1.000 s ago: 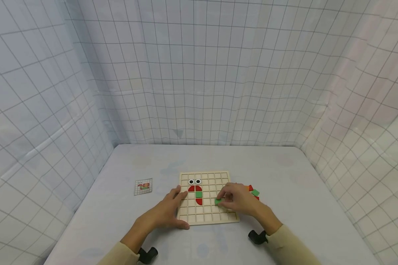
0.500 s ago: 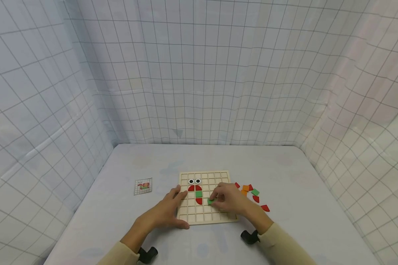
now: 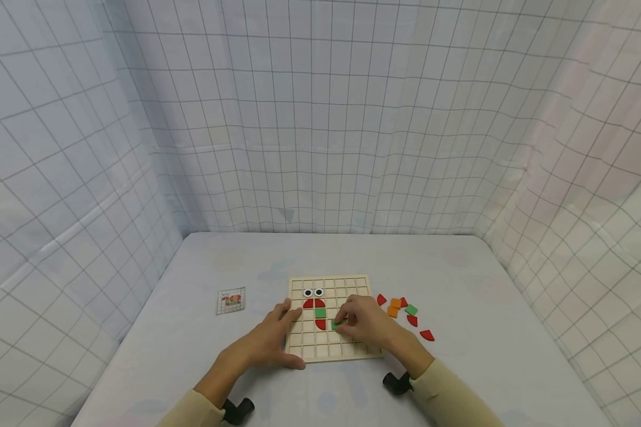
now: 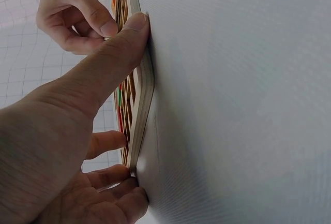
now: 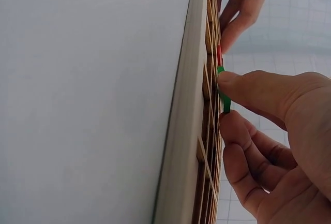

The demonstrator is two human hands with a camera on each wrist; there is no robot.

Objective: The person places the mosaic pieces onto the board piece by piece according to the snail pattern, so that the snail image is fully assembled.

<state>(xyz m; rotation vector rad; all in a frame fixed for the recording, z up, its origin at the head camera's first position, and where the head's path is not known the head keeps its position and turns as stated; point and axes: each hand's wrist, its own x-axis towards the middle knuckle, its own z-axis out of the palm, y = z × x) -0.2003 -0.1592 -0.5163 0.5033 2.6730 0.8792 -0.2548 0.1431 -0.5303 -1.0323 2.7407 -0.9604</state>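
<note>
Green tile (image 3: 335, 324): small, flat, plain green, thin-edged in the right-wrist view; partly covered by my fingers. Its place: at the grid face of the pale wooden board (image 3: 333, 351), just right of the lower red quarter-round piece (image 3: 320, 325). Whether it is seated in a cell, I cannot tell. My right hand (image 3: 367, 320) pinches it, thumb and fingertips closed on it; the tile lies at their tips. My left hand (image 3: 269, 339), fingers spread, touches the board's edge.
</note>
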